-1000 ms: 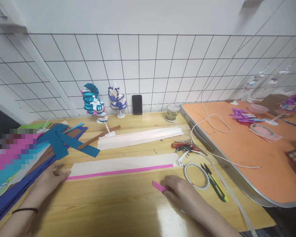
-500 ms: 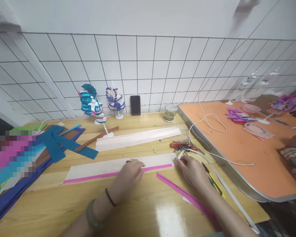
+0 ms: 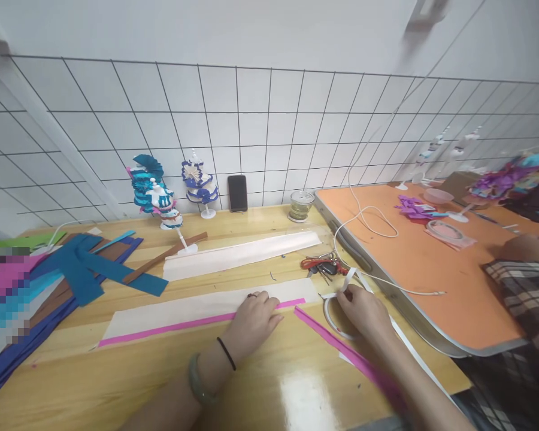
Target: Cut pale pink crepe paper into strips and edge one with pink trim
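Note:
My left hand (image 3: 257, 318) rests on a long white paper strip (image 3: 161, 311), near the right end of the narrow pink band (image 3: 170, 330) along its front edge. Its fingers are lightly bent and the thumb is apart. Just past the strip's right end, my right hand (image 3: 366, 311) pinches a narrow white tape (image 3: 351, 278). A ring-shaped tape roll (image 3: 327, 314) lies partly beneath this hand. A loose folded pink strip (image 3: 330, 339) runs toward me and passes under my right forearm.
Behind lie another pale strip (image 3: 251, 252) and keys (image 3: 326, 264). A phone (image 3: 238, 193), a glass jar (image 3: 300, 205) and decorated mini dress forms (image 3: 200, 182) stand by the wall. Coloured paper (image 3: 87, 263) piles up at left. A person's plaid sleeve (image 3: 516, 293) shows beside the orange table (image 3: 471, 311).
My left hand has slid right along the pink band. My right hand has moved right, away from the paper's end, and the tape roll shows more. The view has shifted slightly right.

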Demonstrator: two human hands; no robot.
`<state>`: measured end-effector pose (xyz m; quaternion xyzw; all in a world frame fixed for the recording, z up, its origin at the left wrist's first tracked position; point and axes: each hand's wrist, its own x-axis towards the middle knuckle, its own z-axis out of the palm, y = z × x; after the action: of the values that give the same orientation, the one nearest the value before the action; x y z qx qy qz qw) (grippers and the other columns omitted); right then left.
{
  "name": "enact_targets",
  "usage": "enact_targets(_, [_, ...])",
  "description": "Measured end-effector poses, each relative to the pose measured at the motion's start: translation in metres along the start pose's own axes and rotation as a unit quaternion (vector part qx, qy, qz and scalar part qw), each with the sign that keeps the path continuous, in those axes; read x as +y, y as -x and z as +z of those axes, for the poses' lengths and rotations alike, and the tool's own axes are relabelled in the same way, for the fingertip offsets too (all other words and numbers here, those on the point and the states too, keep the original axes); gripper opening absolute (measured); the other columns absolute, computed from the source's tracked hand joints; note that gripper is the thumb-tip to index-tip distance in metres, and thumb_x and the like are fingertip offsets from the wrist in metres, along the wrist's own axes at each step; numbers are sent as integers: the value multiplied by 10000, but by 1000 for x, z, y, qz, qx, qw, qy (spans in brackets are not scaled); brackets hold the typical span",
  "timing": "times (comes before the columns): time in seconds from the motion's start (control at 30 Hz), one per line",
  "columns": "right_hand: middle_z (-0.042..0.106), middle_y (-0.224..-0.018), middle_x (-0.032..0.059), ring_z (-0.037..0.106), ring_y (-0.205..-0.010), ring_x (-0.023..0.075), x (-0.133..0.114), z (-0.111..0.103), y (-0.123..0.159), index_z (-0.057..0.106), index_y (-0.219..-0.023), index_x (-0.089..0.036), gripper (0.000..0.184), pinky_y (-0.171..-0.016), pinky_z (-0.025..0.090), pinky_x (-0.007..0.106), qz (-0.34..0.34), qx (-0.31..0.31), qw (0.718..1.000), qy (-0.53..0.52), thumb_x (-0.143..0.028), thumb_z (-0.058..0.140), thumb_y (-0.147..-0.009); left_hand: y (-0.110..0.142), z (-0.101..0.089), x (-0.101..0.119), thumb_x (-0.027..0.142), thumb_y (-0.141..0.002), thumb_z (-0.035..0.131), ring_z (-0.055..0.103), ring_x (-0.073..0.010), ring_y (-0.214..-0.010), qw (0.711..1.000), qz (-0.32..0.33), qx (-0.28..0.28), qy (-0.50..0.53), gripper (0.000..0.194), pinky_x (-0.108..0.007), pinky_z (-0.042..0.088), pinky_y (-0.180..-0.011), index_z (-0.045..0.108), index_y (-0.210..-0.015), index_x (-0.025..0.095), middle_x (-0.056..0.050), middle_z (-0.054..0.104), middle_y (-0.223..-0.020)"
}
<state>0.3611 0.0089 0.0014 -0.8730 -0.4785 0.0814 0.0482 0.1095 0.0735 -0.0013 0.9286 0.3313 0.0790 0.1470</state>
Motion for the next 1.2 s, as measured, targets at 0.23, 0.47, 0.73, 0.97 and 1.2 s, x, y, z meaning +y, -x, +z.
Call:
enact_targets(0.23, [653,-739,85,582,-694,233,0,-7,1,569,-698,-215,325,-522,326,278,22,-3,1000,-11,-400,332,-820,-2,0,1,341,-865,431,505,-197,-854,1000,-8,-6,-15,206,-305,387,-732,527,-981,199,-53,526,-894])
enact_targets(0.47, [591,-577,12,525,-559,170,-14,-12,34,493,-574,-229,421,-503,294,246,-92,-43,991,-92,-542,342,-812,-5,0,-1,319,-855,447,512,-199,-855,1000,-12,-19,-11,182,-304,386,-726,529,-972,205,-53,543,-896])
enact_targets(0.73, [579,-572,-2,517,-546,150,-21,-15,34,501,-608,-219,351,-488,288,226,-129,-67,980,-136,-515,437,-786,-12,-10,6,285,-855,439,533,-203,-813,999,-19,-28,-15,159,-302,391,-687,542,-924,184,-56,574,-861])
enact_targets(0.97, [614,-716,34,557,-676,170,-31,-10,41,557,-657,-203,230,-577,330,242,-183,-77,975,-98,-346,456,-805,-29,-8,18,268,-891,375,530,-176,-799,999,15,-11,29,235,-278,388,-703,592,-853,187,-49,568,-828])
enact_targets(1.2, [592,-704,30,543,-661,165,-36,-3,54,520,-652,-194,178,-572,346,247,-196,-71,973,-102,-257,456,-805,-40,10,21,273,-863,449,505,-174,-861,993,85,0,76,226,-272,382,-760,594,-1030,226,-39,548,-867])
